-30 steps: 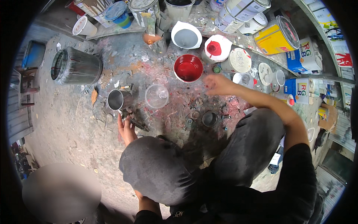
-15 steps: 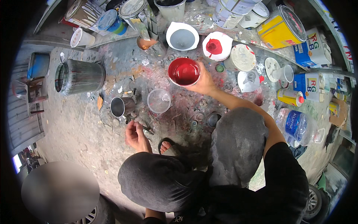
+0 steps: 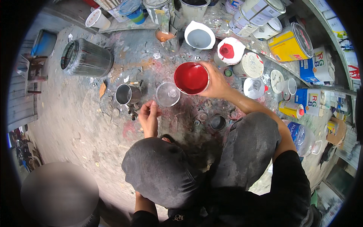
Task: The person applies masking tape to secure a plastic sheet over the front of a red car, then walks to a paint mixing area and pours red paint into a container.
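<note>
My right hand [image 3: 214, 81] is wrapped round the side of a cup of red paint [image 3: 191, 78], its glossy contents showing from above. The cup is raised over the floor and tilted slightly. Left of it, on the floor, is a clear round plastic cup [image 3: 168, 94]. My left hand [image 3: 148, 118] hovers just below that clear cup, fingers loosely bent and apart, with nothing visible in them. Close by on the floor lies what looks like a spray gun with a metal cup [image 3: 123, 94].
A large grey paint-streaked drum [image 3: 92, 58] stands at the left. Beyond the red cup are a grey paint container [image 3: 199, 38], a red-stained white container [image 3: 231, 51] and a lidded tub [image 3: 252, 65]. A yellow can [image 3: 289, 45] and a water jug [image 3: 301, 138] are at right.
My left hand has moved up and right, closer to the clear cup. The cup of red paint now faces me more and sits nearer the clear cup. The view has shifted slightly.
</note>
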A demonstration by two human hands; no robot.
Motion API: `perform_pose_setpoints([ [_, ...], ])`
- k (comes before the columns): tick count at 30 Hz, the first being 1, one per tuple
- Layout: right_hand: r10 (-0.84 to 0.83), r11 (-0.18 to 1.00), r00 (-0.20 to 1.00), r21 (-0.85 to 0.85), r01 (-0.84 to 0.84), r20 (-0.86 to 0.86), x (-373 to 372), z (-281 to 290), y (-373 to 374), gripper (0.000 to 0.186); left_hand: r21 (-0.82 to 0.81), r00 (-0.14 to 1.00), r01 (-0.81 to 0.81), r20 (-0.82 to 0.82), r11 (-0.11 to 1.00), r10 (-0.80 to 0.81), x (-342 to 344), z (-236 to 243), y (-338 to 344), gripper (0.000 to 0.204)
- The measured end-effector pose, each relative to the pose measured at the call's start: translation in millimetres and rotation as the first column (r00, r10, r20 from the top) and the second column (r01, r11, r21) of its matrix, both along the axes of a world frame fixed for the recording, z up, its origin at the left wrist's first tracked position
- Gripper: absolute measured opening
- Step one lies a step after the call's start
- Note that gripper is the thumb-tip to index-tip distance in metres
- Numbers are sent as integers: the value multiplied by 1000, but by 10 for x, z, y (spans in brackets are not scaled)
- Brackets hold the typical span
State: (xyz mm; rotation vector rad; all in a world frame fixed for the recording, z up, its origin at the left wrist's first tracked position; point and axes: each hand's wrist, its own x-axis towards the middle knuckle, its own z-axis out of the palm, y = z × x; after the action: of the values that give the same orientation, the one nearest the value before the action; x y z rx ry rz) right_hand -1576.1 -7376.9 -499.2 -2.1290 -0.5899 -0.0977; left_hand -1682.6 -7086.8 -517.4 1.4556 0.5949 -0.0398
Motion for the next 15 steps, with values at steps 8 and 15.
perform_pose_setpoints([
  [8, 71, 997, 996, 2, -71, -59, 109, 243, -77, 98, -26, 998, -16, -69, 1000, 15, 87, 47, -24, 24],
  [15, 228, 971, 973, -69, -229, -31, 342, 652, -116, 101, -64, 996, -4, -91, 998, -1, 95, -33, -38, 22],
])
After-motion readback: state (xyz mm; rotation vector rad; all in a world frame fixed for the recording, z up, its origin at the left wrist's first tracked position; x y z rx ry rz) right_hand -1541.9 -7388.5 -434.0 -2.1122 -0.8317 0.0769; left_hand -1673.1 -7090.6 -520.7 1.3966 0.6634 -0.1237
